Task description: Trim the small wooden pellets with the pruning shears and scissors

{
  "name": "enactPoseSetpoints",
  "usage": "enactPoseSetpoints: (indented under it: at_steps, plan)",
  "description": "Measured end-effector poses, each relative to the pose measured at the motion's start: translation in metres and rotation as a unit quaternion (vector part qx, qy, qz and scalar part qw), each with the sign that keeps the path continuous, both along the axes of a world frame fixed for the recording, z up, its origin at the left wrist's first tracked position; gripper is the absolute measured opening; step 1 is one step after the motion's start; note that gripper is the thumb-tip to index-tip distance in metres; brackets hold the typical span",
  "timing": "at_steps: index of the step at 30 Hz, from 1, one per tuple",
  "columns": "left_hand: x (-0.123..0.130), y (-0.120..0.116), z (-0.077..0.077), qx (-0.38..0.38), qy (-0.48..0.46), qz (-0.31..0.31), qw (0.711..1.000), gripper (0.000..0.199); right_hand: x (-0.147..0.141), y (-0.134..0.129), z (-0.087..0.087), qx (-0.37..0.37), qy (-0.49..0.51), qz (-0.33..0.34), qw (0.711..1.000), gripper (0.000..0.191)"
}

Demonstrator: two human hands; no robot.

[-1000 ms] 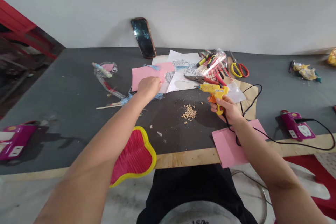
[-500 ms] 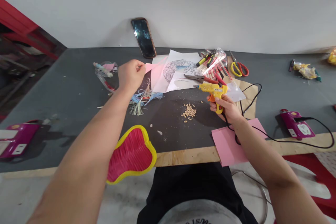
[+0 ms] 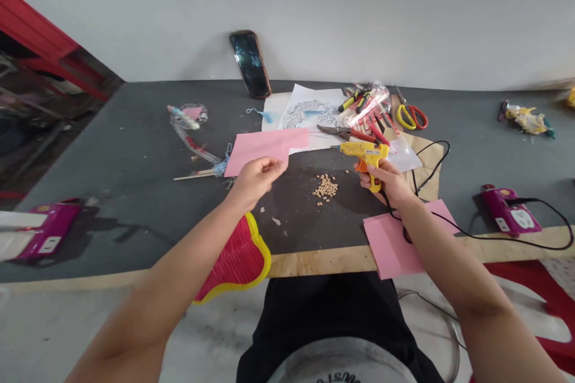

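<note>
A person's left hand [image 3: 259,178] pinches one pink sheet [image 3: 265,146] by its near right corner, thumb against fingertips, above the gray surface [image 3: 153,149]. The right hand [image 3: 390,182] wraps its fingers around the handle of one yellow glue gun [image 3: 372,155], nozzle pointing left. Between the two hands lies one heap of small tan pellets [image 3: 325,187], too many to count.

Beyond the pink sheet are at least two white papers [image 3: 309,112], line drawings showing, with one blue tassel [image 3: 268,116] at their left. To their right sit two cutting tools, one red-handled [image 3: 366,136] and one yellow-and-black [image 3: 348,102], and one pair of scissors [image 3: 406,116]. One phone [image 3: 250,64] leans on the wall [image 3: 359,18] at the far side.

Two purple power boxes, one left [image 3: 56,230] and one right [image 3: 512,210], flank the scene. Folded pink paper [image 3: 390,242] overhangs the near edge beneath the right forearm; one red-and-yellow piece [image 3: 240,254] overhangs it farther left.
</note>
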State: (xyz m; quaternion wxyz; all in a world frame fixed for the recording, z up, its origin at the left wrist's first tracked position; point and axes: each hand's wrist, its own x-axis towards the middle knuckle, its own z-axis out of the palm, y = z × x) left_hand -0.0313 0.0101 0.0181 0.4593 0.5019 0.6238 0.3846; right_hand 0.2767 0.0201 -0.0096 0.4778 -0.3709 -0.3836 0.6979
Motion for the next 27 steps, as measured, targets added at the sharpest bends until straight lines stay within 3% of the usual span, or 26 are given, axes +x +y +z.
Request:
enactPoseSetpoints:
  at_steps: [1,3,6,8,10,14,20,24,27]
  plan:
    - [0.005,-0.001,0.003,-0.046,-0.123,0.019,0.991,0.014,0.0,0.0,0.0,-0.001,-0.001,-0.002,1.0,0.033]
    - [0.016,-0.004,0.01,-0.107,-0.312,0.052,0.943,0.01,0.0,-0.001,0.001,-0.002,-0.005,-0.003,1.0,0.034]
    - [0.032,-0.008,0.013,-0.157,-0.407,0.044,0.899,0.04,-0.001,-0.004,0.003,-0.002,-0.016,0.014,1.0,0.035]
    - [0.041,-0.008,0.01,-0.161,-0.43,0.023,0.888,0.052,-0.002,-0.005,0.003,0.0,-0.018,0.03,0.999,0.035]
    - [0.046,-0.007,0.004,-0.155,-0.444,0.009,0.882,0.051,-0.003,-0.005,0.003,0.004,-0.018,0.039,0.999,0.034]
    - [0.045,-0.003,-0.007,-0.146,-0.455,-0.015,0.878,0.034,-0.004,-0.004,0.003,0.003,-0.027,0.044,0.999,0.035]
    - [0.031,-0.002,-0.017,-0.154,-0.466,-0.1,0.866,0.011,-0.003,-0.007,0.001,-0.004,-0.042,0.074,0.996,0.033]
    - [0.028,-0.001,-0.019,-0.195,-0.508,-0.083,0.835,0.019,-0.003,-0.009,0.0,-0.003,-0.041,0.087,0.995,0.031]
    - [0.032,-0.002,-0.017,-0.21,-0.494,-0.053,0.842,0.017,-0.004,-0.009,0.002,-0.008,-0.048,0.089,0.995,0.032]
